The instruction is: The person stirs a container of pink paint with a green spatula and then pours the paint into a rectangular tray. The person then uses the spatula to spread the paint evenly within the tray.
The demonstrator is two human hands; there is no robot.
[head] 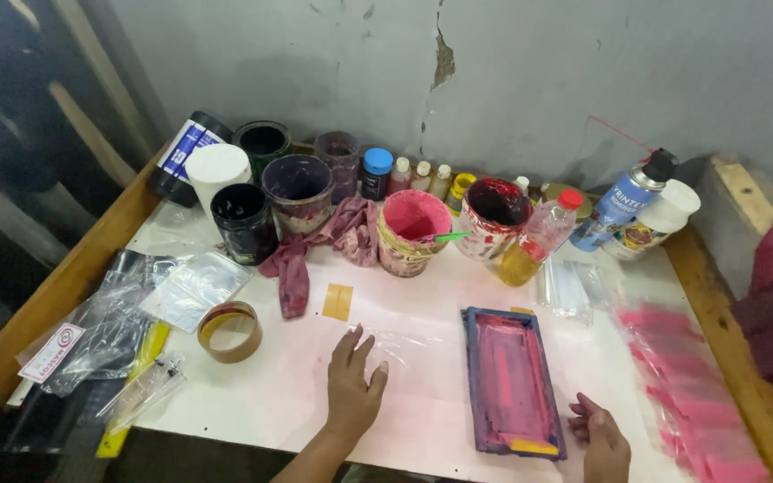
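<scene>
Wooden-edged bench (91, 259) with a white, pink-stained top, set against a cracked grey wall.

Small screen-printing frame (512, 380) near the front edge, right of centre: blue-purple rim, mesh smeared pink, a strip of yellow tape at its near end. Lying flat, long side running front to back.

Row of pink-printed clear packets (691, 394) along the right edge. Heap of clear and dark plastic bags (127, 313) at the left edge, one with a white label bearing a red round mark (51, 351).

Along the back edge: black tub with a blue-and-white label (182, 154), white-lidded tub (216, 170), open black pot (243, 219), purple-stained pot (299, 190), pink ink pot (409, 231), red ink pot (492, 215), blue spray can (626, 199), white bottle with a coloured label (659, 222). Stained pink rag (319, 246) draped between the pots.

Brown tape roll (230, 331) left of centre.

Left hand (351, 385) pressed flat on a clear film sheet (413, 344) just left of the frame, fingers (344, 344) spread apart, holding nothing.

Right hand (603, 443) at the front edge, just beside the frame's near right corner, fingers (581, 416) loosely curled, empty; touching the frame or not, cannot tell.
</scene>
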